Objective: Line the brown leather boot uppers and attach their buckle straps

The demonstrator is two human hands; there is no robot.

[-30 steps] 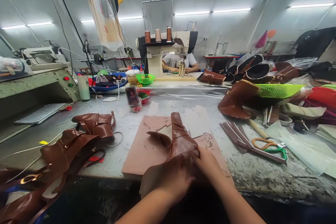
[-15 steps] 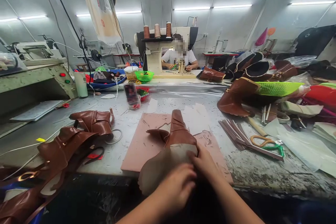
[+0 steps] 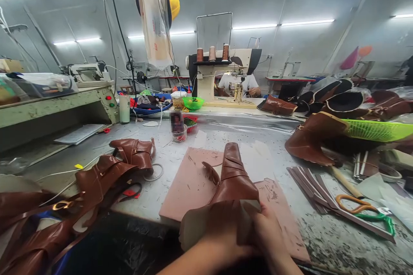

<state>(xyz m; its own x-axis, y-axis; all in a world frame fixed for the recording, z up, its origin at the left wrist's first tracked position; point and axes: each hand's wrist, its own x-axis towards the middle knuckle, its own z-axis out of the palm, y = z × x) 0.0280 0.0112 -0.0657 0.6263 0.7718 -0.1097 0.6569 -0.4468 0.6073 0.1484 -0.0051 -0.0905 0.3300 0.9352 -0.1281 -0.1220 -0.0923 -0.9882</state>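
Observation:
A brown leather boot upper (image 3: 237, 180) with wrap straps lies before me on a pink board (image 3: 180, 180). Its pale lining side is folded out toward me, and a loose strap curls off to its left. My right hand (image 3: 269, 227) is closed on the upper's right edge, thumb on top. Over the near part of the upper is my left hand (image 3: 229, 240), smeared by motion, its fingers hidden from view. White paper pieces (image 3: 256, 154) lie partly under the board's far right side.
More brown boot uppers (image 3: 100, 180) are piled at left. Dark strips (image 3: 309, 191), orange-and-green-handled scissors (image 3: 364, 208) and a wooden handle (image 3: 346, 182) lie at right. Another boot (image 3: 312, 137) leans by a green basket (image 3: 377, 130). A person (image 3: 238, 84) sits behind a sewing machine (image 3: 206, 79).
The view has swung left and up, so the scene sits further right and lower. My left hand has moved lower over the upper. The right hand keeps to the upper's right edge.

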